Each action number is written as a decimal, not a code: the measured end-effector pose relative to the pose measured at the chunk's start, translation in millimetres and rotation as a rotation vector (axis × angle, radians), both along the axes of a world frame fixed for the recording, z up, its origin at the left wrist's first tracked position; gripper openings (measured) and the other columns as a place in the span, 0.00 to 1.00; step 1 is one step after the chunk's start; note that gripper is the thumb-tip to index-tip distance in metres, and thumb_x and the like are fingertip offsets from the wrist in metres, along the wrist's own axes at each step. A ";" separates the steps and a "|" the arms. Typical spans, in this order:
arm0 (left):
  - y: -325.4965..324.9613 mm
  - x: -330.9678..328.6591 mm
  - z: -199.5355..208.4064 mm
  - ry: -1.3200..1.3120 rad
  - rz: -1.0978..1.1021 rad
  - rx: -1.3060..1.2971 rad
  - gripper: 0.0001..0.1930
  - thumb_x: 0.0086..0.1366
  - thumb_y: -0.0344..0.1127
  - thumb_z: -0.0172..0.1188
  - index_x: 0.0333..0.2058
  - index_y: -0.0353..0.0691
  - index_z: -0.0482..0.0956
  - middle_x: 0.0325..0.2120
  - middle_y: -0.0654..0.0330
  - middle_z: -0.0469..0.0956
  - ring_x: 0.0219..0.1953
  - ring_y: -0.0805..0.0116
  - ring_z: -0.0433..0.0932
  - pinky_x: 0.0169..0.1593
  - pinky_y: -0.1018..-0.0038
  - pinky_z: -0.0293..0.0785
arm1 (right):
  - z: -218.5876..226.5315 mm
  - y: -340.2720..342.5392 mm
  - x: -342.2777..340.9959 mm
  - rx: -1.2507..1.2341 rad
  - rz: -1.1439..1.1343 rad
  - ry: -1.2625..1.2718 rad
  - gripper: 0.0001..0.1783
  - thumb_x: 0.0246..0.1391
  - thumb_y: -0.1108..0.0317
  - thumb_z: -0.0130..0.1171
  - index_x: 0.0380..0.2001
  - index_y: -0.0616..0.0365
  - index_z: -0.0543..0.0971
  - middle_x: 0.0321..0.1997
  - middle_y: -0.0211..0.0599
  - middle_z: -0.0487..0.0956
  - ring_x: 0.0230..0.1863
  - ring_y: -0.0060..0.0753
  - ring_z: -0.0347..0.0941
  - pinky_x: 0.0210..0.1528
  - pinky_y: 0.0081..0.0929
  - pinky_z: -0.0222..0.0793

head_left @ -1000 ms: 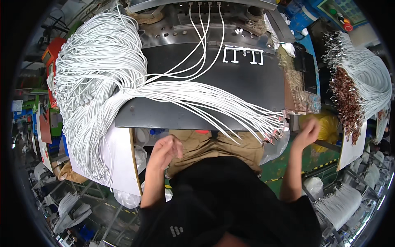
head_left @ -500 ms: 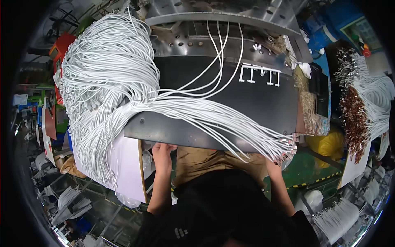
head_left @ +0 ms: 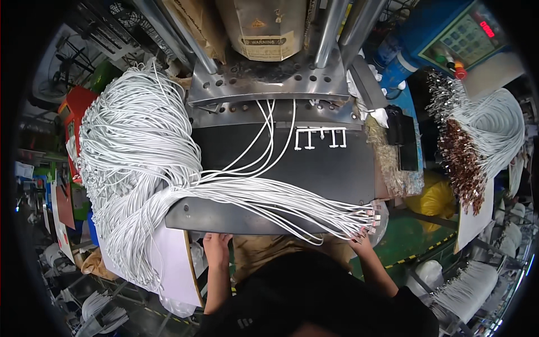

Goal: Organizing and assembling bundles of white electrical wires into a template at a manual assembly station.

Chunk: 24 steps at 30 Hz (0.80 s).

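Note:
At the front edge of the black work plate (head_left: 337, 168) is my left hand (head_left: 217, 250), its fingertips partly hidden by the edge. Whether it grips anything does not show. My right hand (head_left: 361, 246) is at the plate's front right corner, fingers stretched toward the loose ends of a bundle of white cables (head_left: 269, 196). Small connectors (head_left: 371, 216) on those ends lie beside its fingertips. The bundle crosses the plate from the left. A few single cables (head_left: 272, 135) run back under the metal press block (head_left: 269, 84). A white comb-shaped plastic piece (head_left: 321, 130) lies near the block.
A large heap of coiled white cables (head_left: 137, 129) stands on the left, over a pale board (head_left: 175, 253). To the right are a blue control box (head_left: 449, 39), a yellow bag (head_left: 432, 196) and another cable bundle (head_left: 494, 123). Steel posts (head_left: 332, 33) rise behind the plate.
The view has tilted up, so more of the press and control box shows. My right hand, earlier mostly hidden under the cable ends, now shows beside the connectors. My left hand stays at the plate edge.

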<state>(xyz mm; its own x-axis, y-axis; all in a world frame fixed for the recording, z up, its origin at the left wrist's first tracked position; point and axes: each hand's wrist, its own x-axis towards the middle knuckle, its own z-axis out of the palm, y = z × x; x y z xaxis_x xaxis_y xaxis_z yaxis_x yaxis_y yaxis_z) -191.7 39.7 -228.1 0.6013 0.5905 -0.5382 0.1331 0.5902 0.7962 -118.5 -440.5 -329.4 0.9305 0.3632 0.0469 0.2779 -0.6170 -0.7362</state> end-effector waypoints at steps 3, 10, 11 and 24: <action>-10.4 -0.8 -11.2 0.009 -0.020 0.080 0.09 0.74 0.37 0.54 0.39 0.37 0.76 0.33 0.60 0.81 0.32 0.67 0.80 0.38 0.72 0.76 | 8.3 7.2 2.9 -0.081 -0.054 0.196 0.19 0.45 0.65 0.66 0.43 0.54 0.83 0.45 0.31 0.77 0.53 0.39 0.78 0.58 0.46 0.69; -53.4 16.3 56.1 0.003 -0.533 0.813 0.09 0.69 0.36 0.60 0.36 0.36 0.78 0.31 0.58 0.80 0.29 0.62 0.77 0.37 0.70 0.74 | 164.1 -35.3 101.5 0.080 -0.004 0.821 0.20 0.62 0.54 0.58 0.33 0.62 0.86 0.34 0.41 0.84 0.32 0.28 0.81 0.34 0.23 0.75; -54.4 26.6 78.3 -0.169 -0.623 1.137 0.14 0.65 0.44 0.63 0.39 0.38 0.79 0.34 0.57 0.81 0.34 0.58 0.78 0.42 0.64 0.74 | 195.9 -38.0 115.2 0.230 0.009 0.789 0.21 0.63 0.53 0.58 0.35 0.63 0.86 0.37 0.42 0.84 0.32 0.27 0.80 0.34 0.23 0.75; -100.4 214.8 138.5 -0.651 -1.223 1.835 0.30 0.49 0.48 0.73 0.51 0.44 0.80 0.48 0.54 0.76 0.51 0.51 0.74 0.56 0.59 0.71 | 247.4 117.3 219.0 0.137 0.378 -0.197 0.18 0.65 0.54 0.57 0.42 0.58 0.86 0.52 0.37 0.80 0.56 0.41 0.72 0.55 0.35 0.68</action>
